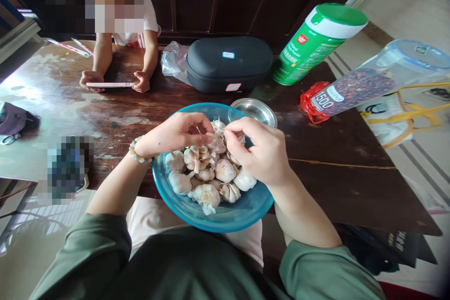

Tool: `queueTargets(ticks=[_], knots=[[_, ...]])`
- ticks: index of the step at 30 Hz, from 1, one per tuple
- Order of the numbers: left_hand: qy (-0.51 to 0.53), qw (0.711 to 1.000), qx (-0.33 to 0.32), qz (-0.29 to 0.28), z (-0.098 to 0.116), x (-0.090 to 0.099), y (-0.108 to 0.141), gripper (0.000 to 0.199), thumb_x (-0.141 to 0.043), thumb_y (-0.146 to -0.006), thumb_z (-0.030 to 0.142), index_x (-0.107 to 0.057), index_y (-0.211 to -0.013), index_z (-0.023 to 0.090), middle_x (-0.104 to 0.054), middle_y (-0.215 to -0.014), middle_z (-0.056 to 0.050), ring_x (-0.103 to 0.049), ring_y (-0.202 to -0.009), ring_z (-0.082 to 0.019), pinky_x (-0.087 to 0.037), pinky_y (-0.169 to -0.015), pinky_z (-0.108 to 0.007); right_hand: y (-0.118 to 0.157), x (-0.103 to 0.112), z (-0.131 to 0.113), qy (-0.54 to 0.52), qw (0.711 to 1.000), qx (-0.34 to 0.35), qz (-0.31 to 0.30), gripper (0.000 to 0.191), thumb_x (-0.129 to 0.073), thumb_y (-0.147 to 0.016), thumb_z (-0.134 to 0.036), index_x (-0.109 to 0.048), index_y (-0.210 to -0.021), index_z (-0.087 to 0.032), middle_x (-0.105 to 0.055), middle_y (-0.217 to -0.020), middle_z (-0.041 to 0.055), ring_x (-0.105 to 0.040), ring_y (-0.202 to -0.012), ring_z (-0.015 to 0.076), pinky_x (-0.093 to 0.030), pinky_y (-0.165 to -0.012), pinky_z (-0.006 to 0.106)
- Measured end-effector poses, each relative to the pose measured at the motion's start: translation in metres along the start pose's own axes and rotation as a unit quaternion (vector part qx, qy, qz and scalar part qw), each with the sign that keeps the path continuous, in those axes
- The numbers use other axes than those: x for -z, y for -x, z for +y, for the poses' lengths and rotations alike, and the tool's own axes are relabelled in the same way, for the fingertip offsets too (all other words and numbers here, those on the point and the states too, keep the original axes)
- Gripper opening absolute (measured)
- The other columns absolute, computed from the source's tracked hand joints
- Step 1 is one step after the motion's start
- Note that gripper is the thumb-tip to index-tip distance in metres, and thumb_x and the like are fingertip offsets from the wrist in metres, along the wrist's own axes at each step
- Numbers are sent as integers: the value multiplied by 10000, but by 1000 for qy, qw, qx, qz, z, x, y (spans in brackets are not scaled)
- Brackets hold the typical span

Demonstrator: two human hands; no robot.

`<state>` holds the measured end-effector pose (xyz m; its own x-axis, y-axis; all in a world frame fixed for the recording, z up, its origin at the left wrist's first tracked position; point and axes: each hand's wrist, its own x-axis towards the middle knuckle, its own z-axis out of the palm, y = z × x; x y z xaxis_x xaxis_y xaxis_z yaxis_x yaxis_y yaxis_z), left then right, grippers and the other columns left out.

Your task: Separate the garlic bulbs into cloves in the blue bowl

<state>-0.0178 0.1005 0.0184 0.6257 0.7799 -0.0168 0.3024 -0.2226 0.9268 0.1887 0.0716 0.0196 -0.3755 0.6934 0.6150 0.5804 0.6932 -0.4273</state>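
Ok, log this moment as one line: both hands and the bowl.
left hand: fingertips at garlic | right hand: fingertips at garlic skin | blue bowl: holds garlic bulbs

Left hand (176, 133): back upward, fingers curled, reaching rightward. Right hand (256, 150): back upward, fingers curled, reaching leftward. Fingertips (226, 134) of both hands close together. Bare forearms (116, 183) angled inward.

Left hand (172, 135) and right hand (256, 150) seem to pinch a garlic clove (217, 142).
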Motion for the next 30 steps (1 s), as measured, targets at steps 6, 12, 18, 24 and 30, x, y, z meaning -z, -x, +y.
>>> queueTargets(ticks=[6, 12, 18, 24, 30], knots=[[-1, 1000, 3, 7, 2, -1, 0, 331, -648, -812, 414, -622, -951, 115, -681, -845, -47, -624, -756, -135, -498, -689, -230, 0, -1, 1, -2, 1000, 0, 0, 109, -525, -847, -137, -577, -781, -207, -630, -670, -13, -603, -613, 126, -470, -590, 235], [78, 997, -2, 24, -2, -2, 0, 334, -631, -838, 395, -617, -1009, 108, -672, -869, -51, -614, -750, -118, -511, -693, -226, 1, -1, 3, 16, 999, -52, -2, 99, -535, -804, -130, -553, -747, -208, -616, -633, -24, -586, -580, 123, -455, -573, 233], [90, 995, -8, 38, -2, -2, 0, 308, -620, -850, 357, -623, -1034, 110, -667, -893, -54, -608, -725, -104, -514, -684, -221, 1, -1, 4, 18, 998, -54, -13, 104, -520, -788, -120, -547, -730, -202, -605, -624, -25, -575, -581, 120, -444, -567, 230], [86, 996, -5, 36, -3, -2, -1, 292, -629, -840, 330, -616, -1033, 111, -666, -877, -56, -618, -737, -115, -518, -669, -222, 0, -1, 3, 5, 999, -51, -9, 106, -521, -797, -123, -548, -739, -208, -618, -636, -20, -596, -599, 129, -457, -569, 232], [73, 997, -6, 29, -2, -2, -1, 295, -630, -841, 332, -609, -1026, 105, -668, -866, -55, -618, -727, -112, -518, -680, -227, 0, 0, 2, 1, 999, -51, -10, 98, -533, -825, -137, -566, -763, -205, -648, -662, -6, -621, -613, 137, -457, -557, 237]])
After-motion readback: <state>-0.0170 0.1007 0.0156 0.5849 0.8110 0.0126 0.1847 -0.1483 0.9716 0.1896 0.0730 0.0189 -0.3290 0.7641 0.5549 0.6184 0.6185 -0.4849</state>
